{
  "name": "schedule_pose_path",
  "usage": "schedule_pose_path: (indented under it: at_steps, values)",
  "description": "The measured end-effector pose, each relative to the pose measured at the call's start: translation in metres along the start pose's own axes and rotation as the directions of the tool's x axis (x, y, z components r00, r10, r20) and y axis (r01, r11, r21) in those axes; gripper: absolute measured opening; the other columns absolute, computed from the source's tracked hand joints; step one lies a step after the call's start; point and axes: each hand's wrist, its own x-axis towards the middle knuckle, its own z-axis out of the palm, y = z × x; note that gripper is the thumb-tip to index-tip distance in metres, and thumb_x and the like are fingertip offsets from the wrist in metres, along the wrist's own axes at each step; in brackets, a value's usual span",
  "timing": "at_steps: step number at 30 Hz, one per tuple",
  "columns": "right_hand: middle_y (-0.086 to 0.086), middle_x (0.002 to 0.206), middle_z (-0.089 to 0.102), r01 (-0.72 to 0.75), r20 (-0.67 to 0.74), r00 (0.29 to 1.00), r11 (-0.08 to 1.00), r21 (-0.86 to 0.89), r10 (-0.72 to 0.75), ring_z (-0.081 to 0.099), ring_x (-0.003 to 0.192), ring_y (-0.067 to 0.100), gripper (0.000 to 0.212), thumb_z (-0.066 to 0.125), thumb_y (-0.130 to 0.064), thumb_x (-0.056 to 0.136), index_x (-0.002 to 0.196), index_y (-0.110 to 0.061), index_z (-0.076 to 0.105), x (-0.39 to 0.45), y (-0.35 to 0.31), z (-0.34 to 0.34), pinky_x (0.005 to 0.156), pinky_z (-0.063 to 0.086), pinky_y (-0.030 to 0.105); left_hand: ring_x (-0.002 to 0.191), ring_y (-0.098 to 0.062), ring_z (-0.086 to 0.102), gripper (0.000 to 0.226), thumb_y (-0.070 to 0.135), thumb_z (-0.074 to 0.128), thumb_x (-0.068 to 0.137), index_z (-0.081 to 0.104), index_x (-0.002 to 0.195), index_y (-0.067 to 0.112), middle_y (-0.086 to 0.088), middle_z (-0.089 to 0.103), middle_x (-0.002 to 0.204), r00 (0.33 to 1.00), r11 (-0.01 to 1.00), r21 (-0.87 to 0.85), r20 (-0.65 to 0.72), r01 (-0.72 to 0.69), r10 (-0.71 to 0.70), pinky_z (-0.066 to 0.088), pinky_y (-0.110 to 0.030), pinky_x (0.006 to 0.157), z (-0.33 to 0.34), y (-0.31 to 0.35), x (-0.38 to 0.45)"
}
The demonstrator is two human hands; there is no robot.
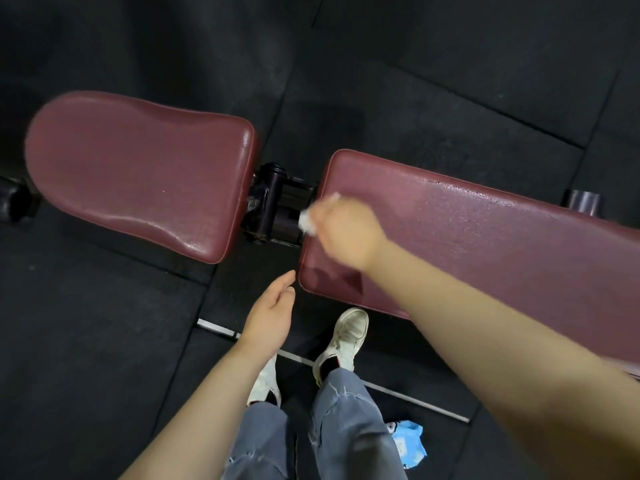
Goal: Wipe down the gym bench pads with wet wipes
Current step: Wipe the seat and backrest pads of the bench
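Observation:
Two dark red bench pads lie end to end: a rounded seat pad [138, 171] at the left and a long back pad [485, 244] running off to the right. My right hand [346, 230] grips a crumpled white wet wipe [308, 221] on the left end of the back pad, blurred by motion. That pad's surface shines wet. My left hand [270, 313] hovers with relaxed fingers just off the pad's near left corner, holding nothing.
A black metal hinge [273, 206] joins the two pads. A blue wet wipe pack [408, 441] lies on the black rubber floor by my right leg. My white shoes [346, 337] stand close to the bench. A black bench foot [14, 199] sits far left.

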Motion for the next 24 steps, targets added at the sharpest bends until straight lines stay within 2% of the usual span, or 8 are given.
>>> schedule_pose_path:
  at_steps: [3, 5, 8, 12, 15, 19, 21, 24]
  values:
    - [0.003, 0.087, 0.064, 0.538, 0.360, 0.757, 0.833, 0.132, -0.546, 0.062, 0.074, 0.026, 0.021, 0.069, -0.010, 0.076, 0.095, -0.019, 0.066, -0.053, -0.016, 0.011, 0.063, 0.052, 0.037, 0.133, -0.004, 0.045, 0.040, 0.016, 0.042, 0.104, 0.052, 0.143, 0.022, 0.010, 0.053, 0.142, 1.000, 1.000, 0.013, -0.015, -0.007, 0.007, 0.029, -0.021, 0.111, -0.005, 0.001, 0.005]
    - [0.002, 0.099, 0.067, 0.603, 0.461, 0.669, 0.788, 0.123, -0.583, 0.064, 0.087, 0.026, 0.024, 0.068, -0.012, 0.081, 0.104, -0.020, 0.067, -0.049, -0.002, 0.000, 0.078, 0.052, 0.038, 0.133, -0.002, 0.044, 0.041, 0.018, 0.041, 0.105, 0.050, 0.144, 0.023, 0.011, 0.051, 0.144, 1.000, 1.000, 0.028, -0.004, -0.014, 0.014, 0.028, -0.019, 0.110, -0.007, 0.003, 0.008]
    - [0.001, 0.114, 0.067, 0.116, 0.185, 0.975, 0.992, 0.047, -0.123, 0.062, 0.104, 0.027, 0.024, 0.058, -0.020, 0.091, 0.112, -0.028, 0.067, -0.005, 0.041, -0.028, 0.089, 0.047, 0.033, 0.134, -0.001, 0.043, 0.041, 0.019, 0.041, 0.105, 0.050, 0.144, 0.026, 0.013, 0.050, 0.145, 1.000, 0.999, 0.022, -0.005, -0.029, 0.029, 0.027, -0.019, 0.109, -0.007, 0.008, 0.012]
    - [0.015, 0.109, 0.061, -0.510, -0.210, 0.824, 0.850, 0.129, 0.526, 0.059, 0.098, 0.035, 0.021, 0.047, -0.013, 0.094, 0.108, -0.007, 0.060, 0.021, 0.081, -0.052, 0.078, 0.045, 0.037, 0.131, 0.001, 0.042, 0.041, 0.021, 0.041, 0.105, 0.049, 0.145, 0.028, 0.014, 0.049, 0.143, 0.998, 0.997, 0.042, -0.024, -0.061, 0.062, 0.027, -0.019, 0.107, 0.000, 0.019, 0.014]
    - [0.015, 0.115, 0.063, -0.106, 0.003, 0.994, 0.994, -0.001, 0.106, 0.062, 0.101, 0.035, 0.029, 0.051, -0.010, 0.087, 0.114, -0.011, 0.061, -0.007, 0.059, -0.026, 0.081, 0.049, 0.038, 0.131, 0.000, 0.040, 0.042, 0.022, 0.042, 0.104, 0.047, 0.146, 0.028, 0.012, 0.046, 0.144, 0.996, 0.993, 0.091, -0.043, -0.074, 0.078, 0.026, -0.021, 0.108, 0.006, 0.028, 0.015]
    - [0.008, 0.099, 0.065, 0.505, 0.416, 0.751, 0.852, 0.139, -0.513, 0.063, 0.087, 0.032, 0.027, 0.065, -0.005, 0.074, 0.100, -0.013, 0.063, -0.069, 0.033, -0.016, 0.072, 0.049, 0.038, 0.140, 0.003, 0.028, 0.046, 0.019, 0.042, 0.104, 0.040, 0.150, 0.025, 0.012, 0.035, 0.155, 0.984, 0.958, 0.229, -0.006, -0.174, 0.180, 0.019, -0.022, 0.117, 0.012, 0.032, 0.018]
    - [0.003, 0.114, 0.065, 0.405, 0.412, 0.813, 0.908, 0.107, -0.411, 0.061, 0.103, 0.027, 0.032, 0.065, -0.008, 0.079, 0.109, -0.019, 0.065, -0.052, 0.050, -0.029, 0.087, 0.047, 0.036, 0.142, 0.005, 0.020, 0.048, 0.018, 0.042, 0.104, 0.037, 0.151, 0.025, 0.017, 0.029, 0.156, 0.975, 0.928, 0.304, 0.013, -0.216, 0.222, 0.014, -0.023, 0.120, 0.015, 0.034, 0.018]
    - [0.003, 0.117, 0.063, -0.041, 0.085, 0.996, 0.996, 0.085, 0.034, 0.059, 0.107, 0.028, 0.028, 0.058, -0.012, 0.086, 0.110, -0.023, 0.065, -0.011, 0.092, -0.055, 0.083, 0.045, 0.033, 0.148, -0.001, 0.010, 0.051, 0.017, 0.043, 0.103, 0.034, 0.153, 0.026, 0.017, 0.022, 0.159, 0.964, 0.874, 0.410, 0.054, -0.260, 0.261, 0.010, -0.029, 0.123, 0.022, 0.038, 0.017]
